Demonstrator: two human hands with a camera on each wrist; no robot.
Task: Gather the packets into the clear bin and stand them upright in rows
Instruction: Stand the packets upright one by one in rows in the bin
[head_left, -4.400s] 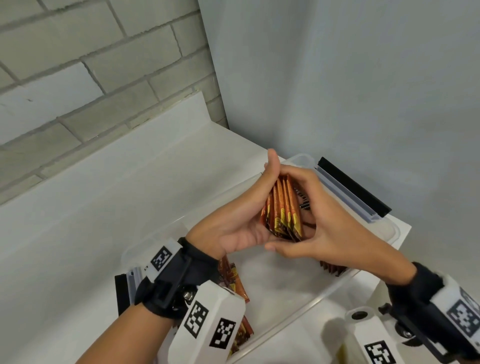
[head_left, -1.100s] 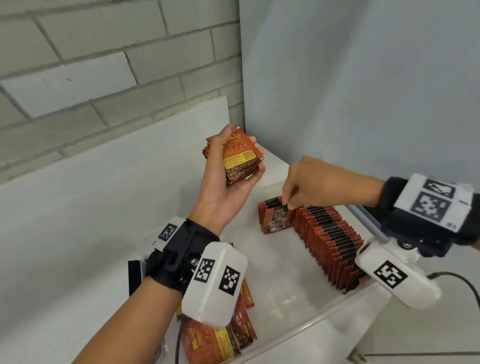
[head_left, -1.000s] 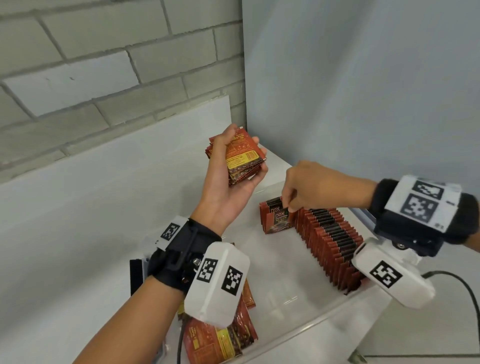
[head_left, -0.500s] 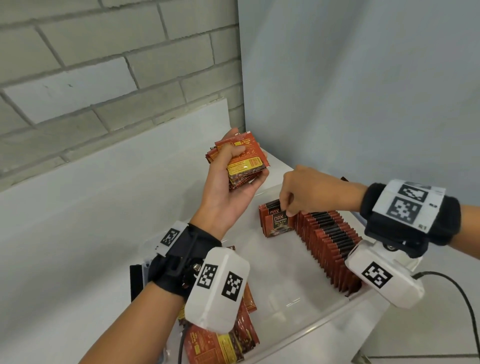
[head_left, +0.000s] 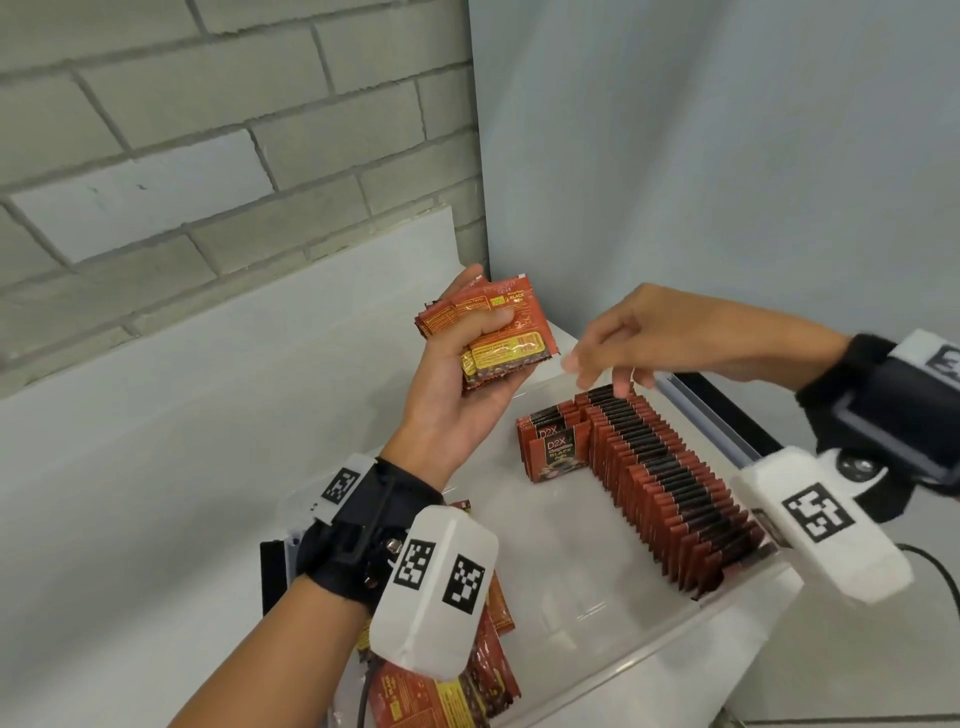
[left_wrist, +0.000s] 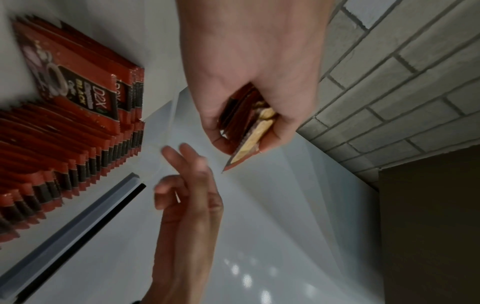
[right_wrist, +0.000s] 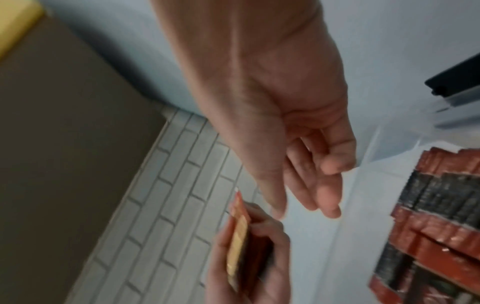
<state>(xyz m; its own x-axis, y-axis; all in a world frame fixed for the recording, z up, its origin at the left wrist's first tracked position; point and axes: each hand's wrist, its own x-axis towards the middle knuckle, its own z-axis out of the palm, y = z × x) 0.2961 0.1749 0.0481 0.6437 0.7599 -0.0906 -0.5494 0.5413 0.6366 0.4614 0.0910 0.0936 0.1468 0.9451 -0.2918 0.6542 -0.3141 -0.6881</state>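
From the head view, the left hand (head_left: 457, 395) is raised palm up, thumb and fingers curled around a small fanned stack of packets (head_left: 498, 332), flat glossy red foil squares with yellow label panels. The right hand (head_left: 639, 338) hovers just beside that stack, fingers loosely spread and holding nothing. Below them the clear bin (head_left: 623, 660), smooth see-through plastic, stands on a white surface (head_left: 156, 493); inside it a long row of packets (head_left: 670, 488) stands upright along the right wall, red with black top bands and crimped edges, and a short second row (head_left: 553, 449) stands just beside its far end. Loose packets (head_left: 467, 691) lie flat at the near left. In the left wrist view, the left hand (left_wrist: 259, 72) pinches the stack edge-on, and the long row (left_wrist: 52, 148) shows serrated tops. In the right wrist view, which is blurred, the right hand (right_wrist: 298, 144) has relaxed, nearly straight fingers above the held stack (right_wrist: 244, 246), with a grey brick wall (right_wrist: 168, 205) behind.
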